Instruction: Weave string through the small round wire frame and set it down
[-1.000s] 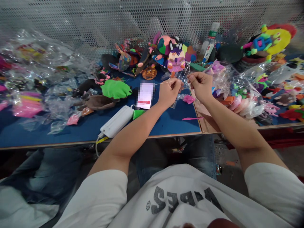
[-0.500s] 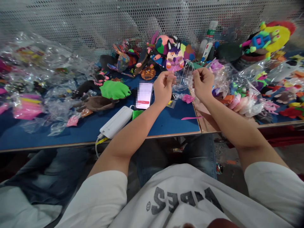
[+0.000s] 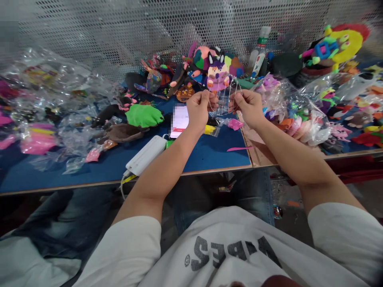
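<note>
A small clear plastic bag (image 3: 224, 104), crossed by thin pale lines, is stretched upright above the blue table. My left hand (image 3: 198, 108) pinches its left side between thumb and fingers. On the opposite side, my right hand (image 3: 250, 106) grips the bag in the same way. Through and just above the plastic shows a purple and pink clay animal figure (image 3: 218, 75) with dark pointed ears. Below the bag lie a pink clay packet (image 3: 235, 124) and a yellow clay packet (image 3: 210, 129). A phone (image 3: 178, 121) rests beside my left hand, partly covered by it.
A white power bank (image 3: 146, 155) with a cable lies near the front edge. Green clay (image 3: 144, 115) and wrapped packets (image 3: 38, 137) spread leftward. A pink clay tool (image 3: 239, 149) lies in front; a bottle (image 3: 261, 52), bagged figures (image 3: 302, 115) and a perforated metal panel (image 3: 176, 24) stand behind and right.
Both hands have shifted slightly left and closer together. The clear bag between them now faces me more squarely, and the yellow packet below is more exposed.
</note>
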`<control>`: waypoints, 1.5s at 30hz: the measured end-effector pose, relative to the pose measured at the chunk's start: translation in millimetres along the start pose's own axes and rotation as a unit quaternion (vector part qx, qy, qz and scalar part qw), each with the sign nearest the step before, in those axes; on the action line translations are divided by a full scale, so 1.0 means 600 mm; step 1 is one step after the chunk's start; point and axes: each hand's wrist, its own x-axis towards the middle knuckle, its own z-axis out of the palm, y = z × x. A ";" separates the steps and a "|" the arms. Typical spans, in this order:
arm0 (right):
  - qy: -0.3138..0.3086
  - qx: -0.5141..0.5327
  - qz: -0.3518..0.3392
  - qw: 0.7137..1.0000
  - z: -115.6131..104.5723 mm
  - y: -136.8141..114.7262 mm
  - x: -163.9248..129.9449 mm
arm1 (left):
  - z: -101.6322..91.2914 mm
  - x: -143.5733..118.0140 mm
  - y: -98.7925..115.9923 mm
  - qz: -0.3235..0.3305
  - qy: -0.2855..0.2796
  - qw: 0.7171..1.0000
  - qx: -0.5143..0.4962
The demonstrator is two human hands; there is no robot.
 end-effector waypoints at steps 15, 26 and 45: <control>-0.012 -0.018 0.000 1.000 -0.008 -0.002 0.003 | -0.024 0.002 0.000 -0.052 -0.160 0.984 -0.056; 0.033 -0.109 -0.049 0.992 0.000 -0.023 -0.024 | -0.014 0.007 -0.008 -0.054 -0.040 0.998 0.002; 0.036 -0.139 -0.083 0.986 0.009 -0.003 -0.030 | -0.017 0.006 -0.024 0.075 0.015 0.989 0.128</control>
